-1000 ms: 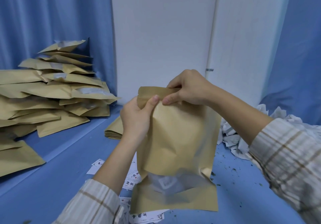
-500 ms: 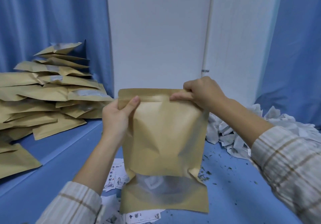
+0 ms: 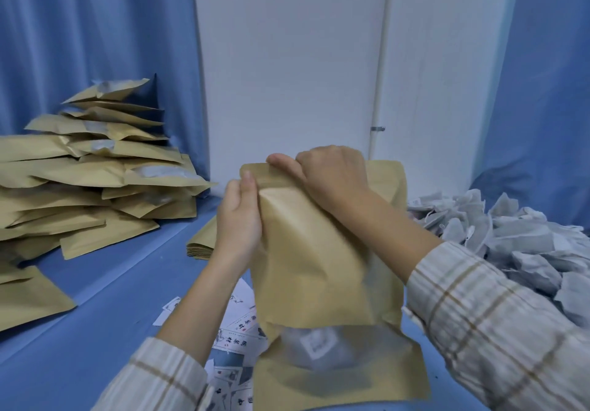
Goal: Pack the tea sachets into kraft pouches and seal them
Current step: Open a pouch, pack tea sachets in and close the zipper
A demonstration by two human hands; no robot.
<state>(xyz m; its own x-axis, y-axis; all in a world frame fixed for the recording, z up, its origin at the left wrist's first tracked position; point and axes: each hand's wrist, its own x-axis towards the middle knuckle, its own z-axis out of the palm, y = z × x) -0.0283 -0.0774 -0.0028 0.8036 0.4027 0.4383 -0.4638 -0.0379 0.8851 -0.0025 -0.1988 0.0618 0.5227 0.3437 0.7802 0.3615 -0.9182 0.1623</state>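
A kraft pouch (image 3: 319,257) stands upright in front of me, its clear window near the bottom showing tea sachets inside. My left hand (image 3: 239,219) pinches the top left corner of the pouch, thumb on the zip strip. My right hand (image 3: 329,177) pinches the same top strip just right of the left thumb, fingers curled over the rim. A heap of loose white tea sachets (image 3: 510,238) lies on the right.
A tall pile of kraft pouches (image 3: 95,180) fills the left side of the blue table (image 3: 95,331). A flat stack of empty pouches (image 3: 204,241) lies behind my left hand. Printed paper labels (image 3: 236,340) are scattered under the pouch. A white wall panel stands behind.
My right hand has slid leftward along the pouch's top strip, from the right end to beside the left thumb. The pouch has shifted slightly right and tilted.
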